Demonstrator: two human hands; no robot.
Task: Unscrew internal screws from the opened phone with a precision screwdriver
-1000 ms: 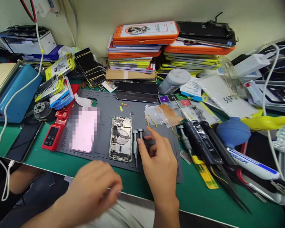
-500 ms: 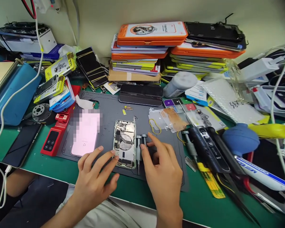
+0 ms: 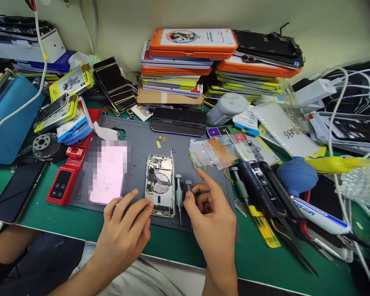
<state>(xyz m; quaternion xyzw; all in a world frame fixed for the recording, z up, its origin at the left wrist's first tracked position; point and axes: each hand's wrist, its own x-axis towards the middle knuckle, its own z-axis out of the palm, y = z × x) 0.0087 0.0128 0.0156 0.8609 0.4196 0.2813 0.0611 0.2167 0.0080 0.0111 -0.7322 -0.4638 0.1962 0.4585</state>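
Note:
An opened phone (image 3: 160,187) lies on the grey mat, its inner parts and a round coil showing. My left hand (image 3: 126,222) has its fingers stretched out, fingertips at the phone's lower left edge. Just right of the phone, a grey precision screwdriver (image 3: 179,197) lies with its tip towards me. Beside it my right hand (image 3: 214,211) pinches a second screwdriver (image 3: 188,183) between thumb and curled fingers, while the index finger points out. Most of that screwdriver is hidden by the hand. A pink phone back (image 3: 107,176), partly blurred, lies to the left.
A red tool with buttons (image 3: 61,186) borders the mat (image 3: 135,135) on the left. A dark phone screen (image 3: 179,122) lies at the back. On the right are a blue air blower (image 3: 297,174), a black electric screwdriver (image 3: 259,187) and tweezers (image 3: 299,246). Stacked boxes (image 3: 193,43) stand behind.
The view has shifted slightly to the right. My right hand has moved the second screwdriver a little away from the first, its fingers now more curled. My left hand stays by the phone.

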